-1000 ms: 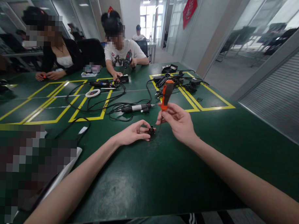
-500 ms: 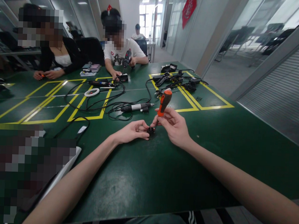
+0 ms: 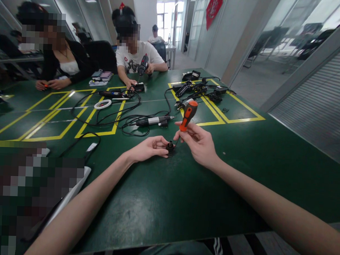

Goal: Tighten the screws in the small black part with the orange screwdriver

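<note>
My left hand point(image 3: 151, 147) pinches a small black round part point(image 3: 170, 148) with a short upright stem, which rests on the green table. In my right hand point(image 3: 198, 143) is a screwdriver point(image 3: 188, 115) with an orange and dark grey handle, its fingers closed round the lower end of the grip. The handle points up and leans slightly right. Its thin shaft runs down toward the right side of the black part; whether the tip touches it, I cannot tell.
An electric screwdriver point(image 3: 155, 121) with coiled black cable lies beyond my hands. A white ring point(image 3: 102, 104) sits left of it. Black tools and cables point(image 3: 199, 89) lie at the back right. Across the green table point(image 3: 156, 205), a co-worker point(image 3: 139, 55) holds a drill point(image 3: 143, 65); another person point(image 3: 63, 64) sits left.
The screwdriver handle tilts slightly more to the right. The black part's stem shows more clearly. Both hands keep nearly the same place, and the whole view has shifted a little.
</note>
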A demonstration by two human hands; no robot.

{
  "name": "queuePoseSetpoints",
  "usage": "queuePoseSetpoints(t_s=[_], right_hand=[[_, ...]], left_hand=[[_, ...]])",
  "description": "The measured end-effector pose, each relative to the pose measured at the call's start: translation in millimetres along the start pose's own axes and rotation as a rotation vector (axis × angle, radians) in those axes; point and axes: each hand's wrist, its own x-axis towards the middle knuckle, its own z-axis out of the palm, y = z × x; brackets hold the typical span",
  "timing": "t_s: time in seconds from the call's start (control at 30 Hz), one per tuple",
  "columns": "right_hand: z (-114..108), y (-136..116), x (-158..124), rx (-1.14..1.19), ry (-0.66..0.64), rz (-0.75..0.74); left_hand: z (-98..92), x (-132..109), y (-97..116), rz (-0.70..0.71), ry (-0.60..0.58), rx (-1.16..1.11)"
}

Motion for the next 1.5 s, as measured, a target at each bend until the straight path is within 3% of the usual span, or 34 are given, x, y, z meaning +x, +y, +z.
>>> queuePoseSetpoints(t_s=[0.2, 0.4, 0.77, 1.13, 1.27, 1.37, 1.5], right_hand=[[1.4, 2.2, -3.5, 0.041, -0.078, -0.008], [0.3, -3.6, -1.6, 0.047, -0.017, -0.029], [1.6, 0.5, -0.6, 0.019, -0.027, -0.038], [0.6, -3.4, -0.2, -0.237, -0.005, -0.179], [-1.1, -3.3, 1.1, -0.295, 0.023, -0.212], [-3.0, -2.6, 0.2, -0.267, 0.036, -0.190], [-8.5, -2.7, 0.6, -0.147, -0.032, -0.151]], left_hand=[[1.9, -0.6, 3.7, -0.008, -0.001, -0.008], [1.8, 0.5, 2.0, -0.009, 0.002, -0.044], [0.3, 0.6, 0.9, -0.004, -0.009, -0.029], [0.0, -0.9, 3.4, 0.019, -0.049, 0.015], [4.7, 1.5, -0.1, 0.061, 0.011, 0.097], [11.2, 4.9, -6.0, 0.142, 0.149, 0.158], [16.9, 7.5, -9.7, 0.156, 0.196, 0.203]])
